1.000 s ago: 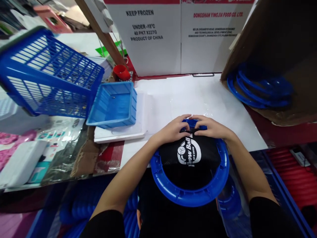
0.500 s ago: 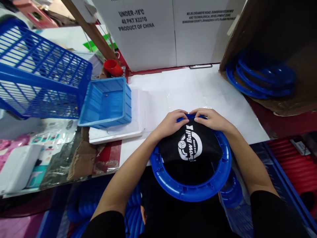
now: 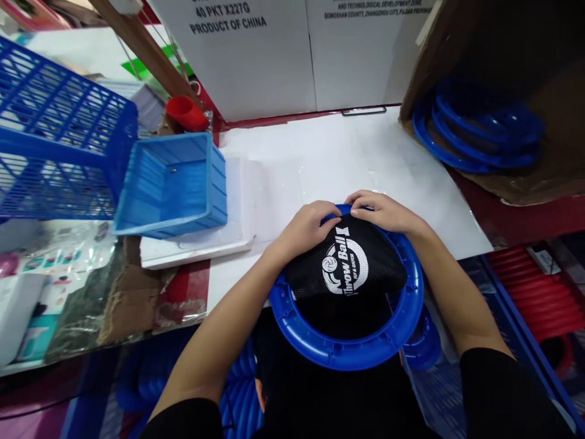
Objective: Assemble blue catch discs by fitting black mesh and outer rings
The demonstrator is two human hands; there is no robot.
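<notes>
A blue plastic ring rests at the front edge of the white table sheet, partly over my lap. A black mesh net printed "Throw Ball" in white covers its far half. My left hand pinches the net's top edge against the ring's far rim, fingers curled. My right hand does the same just to the right, fingertips close to those of the left hand.
A light blue tray lies left of the sheet, beside a large blue wire basket and a red cup. More blue rings lie in a brown carton at right. White boxes stand behind. More ring parts lie below the table edge.
The view has tilted downward, so everything sits higher and leftward in the frame. Both hands stay at the ring's far rim, working the net edge; the net looks pulled slightly further up.
</notes>
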